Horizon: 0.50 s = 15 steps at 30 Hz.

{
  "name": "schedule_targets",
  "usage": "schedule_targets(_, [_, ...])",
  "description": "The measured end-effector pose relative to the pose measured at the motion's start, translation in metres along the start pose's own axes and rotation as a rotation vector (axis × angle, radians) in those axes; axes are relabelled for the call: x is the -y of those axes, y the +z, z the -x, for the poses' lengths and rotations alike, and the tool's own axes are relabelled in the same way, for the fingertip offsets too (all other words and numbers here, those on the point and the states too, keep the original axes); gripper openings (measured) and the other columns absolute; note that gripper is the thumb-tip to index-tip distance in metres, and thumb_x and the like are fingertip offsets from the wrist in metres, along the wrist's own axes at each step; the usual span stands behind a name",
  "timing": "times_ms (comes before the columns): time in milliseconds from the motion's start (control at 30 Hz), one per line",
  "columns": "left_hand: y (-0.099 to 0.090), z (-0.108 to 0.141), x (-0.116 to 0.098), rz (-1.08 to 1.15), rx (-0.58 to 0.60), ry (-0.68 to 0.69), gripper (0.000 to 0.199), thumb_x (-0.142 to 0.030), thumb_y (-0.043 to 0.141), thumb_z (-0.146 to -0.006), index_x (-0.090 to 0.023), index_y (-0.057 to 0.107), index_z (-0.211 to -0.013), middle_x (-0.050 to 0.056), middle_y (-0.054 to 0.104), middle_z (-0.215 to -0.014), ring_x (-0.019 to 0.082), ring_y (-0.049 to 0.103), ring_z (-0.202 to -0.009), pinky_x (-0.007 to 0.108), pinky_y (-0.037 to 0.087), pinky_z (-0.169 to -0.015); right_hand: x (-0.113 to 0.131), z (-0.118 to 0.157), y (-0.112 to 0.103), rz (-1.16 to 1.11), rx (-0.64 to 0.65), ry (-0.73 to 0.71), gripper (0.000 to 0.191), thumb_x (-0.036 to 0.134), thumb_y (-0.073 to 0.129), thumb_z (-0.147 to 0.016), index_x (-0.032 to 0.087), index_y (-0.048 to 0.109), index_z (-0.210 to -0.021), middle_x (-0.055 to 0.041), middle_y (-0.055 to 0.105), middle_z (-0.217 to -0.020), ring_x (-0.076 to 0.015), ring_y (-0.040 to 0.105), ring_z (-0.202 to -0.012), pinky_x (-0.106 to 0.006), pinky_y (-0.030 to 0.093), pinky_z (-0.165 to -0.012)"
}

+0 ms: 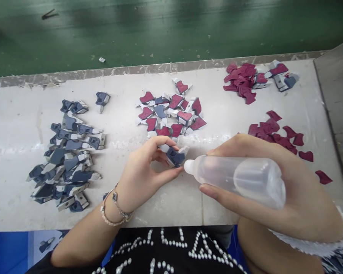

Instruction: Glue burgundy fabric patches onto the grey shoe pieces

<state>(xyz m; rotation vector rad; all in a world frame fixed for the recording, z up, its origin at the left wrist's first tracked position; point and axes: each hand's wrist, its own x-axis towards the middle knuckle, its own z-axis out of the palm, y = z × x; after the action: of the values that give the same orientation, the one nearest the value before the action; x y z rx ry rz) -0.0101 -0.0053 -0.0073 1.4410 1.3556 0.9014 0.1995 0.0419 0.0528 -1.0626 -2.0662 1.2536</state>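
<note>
Between the fingertips and thumb of my left hand point(144, 171) is a small dark blue and white plastic part point(175, 155), its recessed blue face turned up. My right hand point(263, 179) is wrapped round a translucent squeeze bottle point(217, 171), which lies nearly level. The bottle's white tip point(189, 166) points left and sits right beside the blue part; whether they touch I cannot tell. Just beyond my left hand lies a cluster of similar parts with dark red faces point(176, 102). Loose dark red pieces point(274, 131) are partly hidden behind my right hand.
A large heap of blue and white parts point(71, 163) covers the table's left side. Another pile of dark red pieces point(241, 80) lies at the far right, beside a few white parts. A green surface point(171, 34) runs behind the white table point(117, 95). A metal panel point(340, 91) borders the right.
</note>
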Motion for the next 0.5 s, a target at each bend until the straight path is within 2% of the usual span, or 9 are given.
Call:
schedule_targets(233, [0.0030, 0.0009, 0.0005, -0.006, 0.028, 0.002, 0.043, -0.010, 0.077, -0.075, -0.024, 0.055, -0.110, -0.001, 0.069, -0.101, 0.008, 0.063, -0.068, 0.019, 0.057, -0.065, 0.0012, 0.0000, -0.0007, -0.022, 0.012, -0.029, 0.019, 0.023, 0.074, -0.081, 0.024, 0.056, -0.086, 0.0076, 0.053, -0.068, -0.0060, 0.053, -0.050, -0.023, 0.044, -0.048])
schedule_targets(500, [0.0002, -0.0004, 0.0006, -0.040, -0.022, 0.022, 0.043, -0.011, 0.076, -0.076, -0.022, 0.055, -0.112, 0.001, 0.067, -0.102, 0.010, 0.066, -0.073, 0.021, 0.059, -0.065, -0.0003, 0.0006, -0.0036, 0.006, 0.056, -0.014, 0.018, 0.029, 0.074, -0.082, 0.025, 0.058, -0.088, 0.0083, 0.052, -0.063, -0.0063, 0.052, -0.047, -0.024, 0.043, -0.046])
